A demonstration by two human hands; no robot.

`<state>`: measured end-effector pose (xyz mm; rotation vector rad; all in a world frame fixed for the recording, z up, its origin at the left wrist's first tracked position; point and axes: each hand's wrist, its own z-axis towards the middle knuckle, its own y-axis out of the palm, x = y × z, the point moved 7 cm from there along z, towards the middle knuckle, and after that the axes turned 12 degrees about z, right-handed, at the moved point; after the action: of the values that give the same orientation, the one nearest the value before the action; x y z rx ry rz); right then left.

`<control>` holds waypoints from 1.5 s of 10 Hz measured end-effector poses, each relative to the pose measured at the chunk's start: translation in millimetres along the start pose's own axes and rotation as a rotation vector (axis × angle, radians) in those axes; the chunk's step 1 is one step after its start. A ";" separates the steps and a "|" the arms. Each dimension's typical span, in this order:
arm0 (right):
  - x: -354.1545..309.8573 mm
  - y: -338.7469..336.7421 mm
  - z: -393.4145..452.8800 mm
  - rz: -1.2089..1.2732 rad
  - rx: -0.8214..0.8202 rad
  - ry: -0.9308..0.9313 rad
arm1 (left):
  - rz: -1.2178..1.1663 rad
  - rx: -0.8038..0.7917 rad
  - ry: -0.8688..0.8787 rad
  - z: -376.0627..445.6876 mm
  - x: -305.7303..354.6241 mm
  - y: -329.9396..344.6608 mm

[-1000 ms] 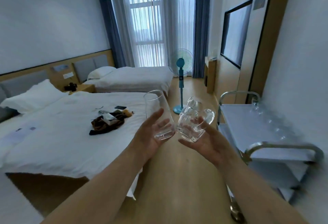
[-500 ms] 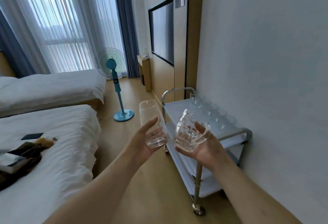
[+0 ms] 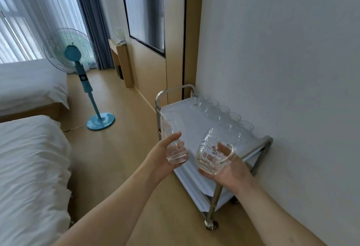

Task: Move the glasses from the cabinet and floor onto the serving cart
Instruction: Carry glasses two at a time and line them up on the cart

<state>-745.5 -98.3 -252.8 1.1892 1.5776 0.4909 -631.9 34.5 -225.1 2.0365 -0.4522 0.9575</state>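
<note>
Above the serving cart [image 3: 181, 109], tumbler [image 3: 174, 138] and mug [image 3: 213, 153], each clasped in a hand's grip.

Clear glass tumbler [image 3: 174, 138], metal cart [image 3: 261, 147]

No text, label, brand, number or sign can be read anywhere in this view.
</note>
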 end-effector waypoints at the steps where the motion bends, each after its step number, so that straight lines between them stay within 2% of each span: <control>1: 4.3 -6.7 29.2 0.028 0.062 -0.001 | -0.012 0.004 -0.042 21.4 4.8 -20.6; 4: -14.8 25.6 152.6 -0.015 0.082 -0.036 | 0.031 0.066 -0.039 109.7 61.3 -88.4; 5: -33.6 36.9 204.1 -0.057 0.071 -0.044 | 0.099 0.101 -0.029 148.5 97.3 -109.9; 6: -55.0 63.1 277.4 0.053 -0.019 -0.008 | 0.120 0.116 -0.045 190.5 136.0 -129.0; 7: -73.7 70.4 317.9 0.031 -0.018 0.001 | 0.197 0.107 -0.041 232.2 173.4 -142.7; 8: -92.1 73.7 362.1 0.001 0.001 -0.002 | 0.161 0.099 -0.053 272.6 194.4 -155.4; 10: -94.2 43.2 429.7 0.042 0.126 0.100 | 0.072 0.151 -0.104 332.3 195.3 -183.5; 12: -96.5 12.0 494.1 -0.018 0.269 0.027 | 0.138 0.102 -0.227 408.3 193.3 -223.3; 15: -113.6 -8.9 578.5 -0.175 0.566 -0.103 | 0.598 0.131 -0.295 516.4 221.2 -281.9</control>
<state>-235.9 -346.5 -415.0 1.4443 1.7677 -0.1463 -77.4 -205.6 -397.9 2.2151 -1.2359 1.0452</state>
